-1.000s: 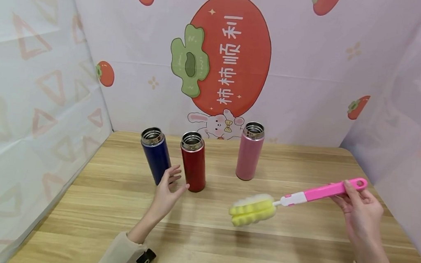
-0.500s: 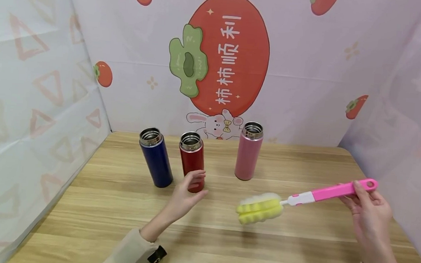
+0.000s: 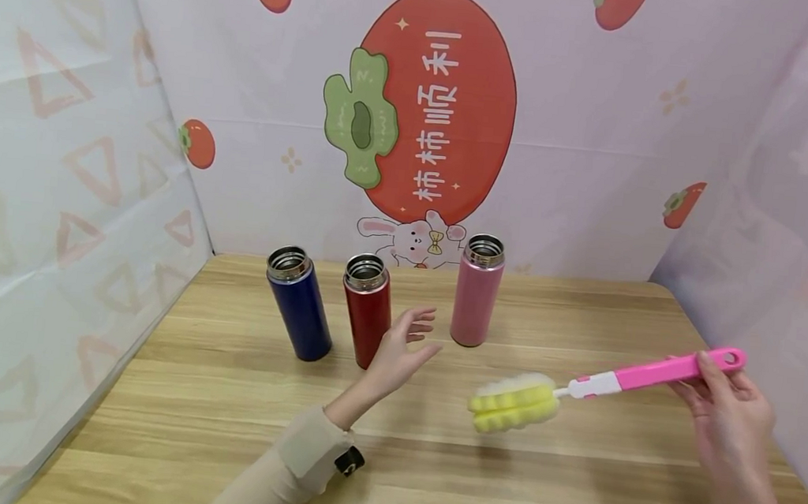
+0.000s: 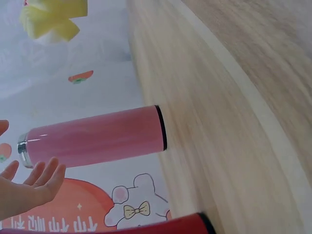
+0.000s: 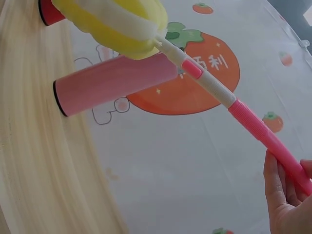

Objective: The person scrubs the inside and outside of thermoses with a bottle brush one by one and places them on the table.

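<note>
My right hand (image 3: 732, 428) grips the pink handle end of a bottle brush (image 3: 658, 372). Its yellow and white sponge head (image 3: 515, 405) points left, held above the table. My left hand (image 3: 399, 350), fingers spread and loosely bent, holds nothing. It overlaps the lower right side of a red bottle (image 3: 366, 304) in the head view. Right of that hand stands a pink bottle (image 3: 476, 301), also seen beyond the fingers in the left wrist view. A dark blue bottle (image 3: 300, 307) stands at the left. All three bottles are upright with uncovered steel mouths.
The wooden table (image 3: 170, 416) runs back to a pale printed backdrop (image 3: 584, 139) with a big persimmon picture. Cloth walls close in the left and right sides.
My left hand has moved right, from beside the blue bottle past the red one toward the pink one. My right hand has shifted slightly right with the brush. The bottles stay put.
</note>
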The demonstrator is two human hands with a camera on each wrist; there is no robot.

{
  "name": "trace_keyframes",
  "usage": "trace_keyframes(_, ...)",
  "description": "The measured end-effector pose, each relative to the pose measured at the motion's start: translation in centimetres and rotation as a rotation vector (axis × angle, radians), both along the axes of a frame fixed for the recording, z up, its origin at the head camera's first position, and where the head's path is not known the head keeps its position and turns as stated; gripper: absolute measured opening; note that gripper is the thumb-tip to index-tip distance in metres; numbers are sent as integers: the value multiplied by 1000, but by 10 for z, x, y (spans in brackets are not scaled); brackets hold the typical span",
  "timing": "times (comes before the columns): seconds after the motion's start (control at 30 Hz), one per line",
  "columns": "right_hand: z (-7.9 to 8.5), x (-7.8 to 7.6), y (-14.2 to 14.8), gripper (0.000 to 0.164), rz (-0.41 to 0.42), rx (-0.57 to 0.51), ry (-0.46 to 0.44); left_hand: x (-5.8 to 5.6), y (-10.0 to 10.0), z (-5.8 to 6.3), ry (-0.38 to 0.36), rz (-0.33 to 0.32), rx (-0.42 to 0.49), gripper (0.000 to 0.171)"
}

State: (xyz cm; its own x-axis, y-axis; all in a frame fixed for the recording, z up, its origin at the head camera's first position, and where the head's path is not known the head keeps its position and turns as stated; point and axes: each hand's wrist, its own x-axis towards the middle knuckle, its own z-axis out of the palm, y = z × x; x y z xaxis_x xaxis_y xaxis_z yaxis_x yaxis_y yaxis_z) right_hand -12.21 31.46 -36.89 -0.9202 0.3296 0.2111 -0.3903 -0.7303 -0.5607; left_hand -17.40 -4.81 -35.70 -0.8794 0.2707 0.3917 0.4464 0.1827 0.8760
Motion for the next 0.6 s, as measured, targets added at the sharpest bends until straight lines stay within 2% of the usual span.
trace_keyframes(0.13, 4, 4, 0, 14, -18, -37, -24, -12, 11, -6, -28, 16, 18, 44)
trace_keyframes(0.23, 4, 6, 2, 14, -25, -50, -41, -28, 19, -21, -52, 20, 44, 48)
trace_keyframes(0.37, 8, 10, 2, 15, -9, -59, -38, -50, 28, -39, -64, 55, 31, 52)
trace_keyframes(0.6, 11, 12, 2, 13, -46, -45, -48, -68, 43, -46, -82, 131, 21, 63)
